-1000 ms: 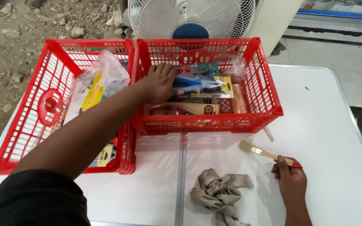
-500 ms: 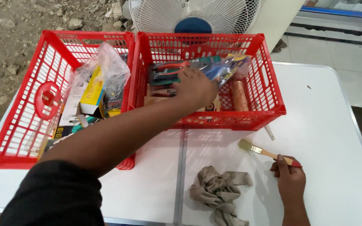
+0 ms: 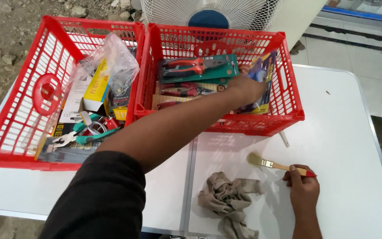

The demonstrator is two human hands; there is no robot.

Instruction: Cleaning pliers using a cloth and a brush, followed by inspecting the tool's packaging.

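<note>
My left hand (image 3: 247, 87) reaches deep into the right red basket (image 3: 288, 116) and grips a blue and yellow tool package (image 3: 261, 71) at its right side. Green-carded pliers with red handles (image 3: 194, 67) lie to the left of that hand. My right hand (image 3: 302, 189) rests on the white table (image 3: 350, 132) and holds a small paintbrush (image 3: 270, 164) by its red-tipped wooden handle, bristles pointing left. A crumpled beige rag (image 3: 227, 200) lies just left of the right hand.
A second red basket (image 3: 27, 88) on the left holds a clear plastic bag (image 3: 116, 66), boxes and pliers. A white fan (image 3: 213, 13) stands behind the baskets. Gravel ground lies to the left, tiled floor to the right.
My left hand has moved rightward across the right basket, from its left side to the package at the right. The right hand with the brush has stayed put.
</note>
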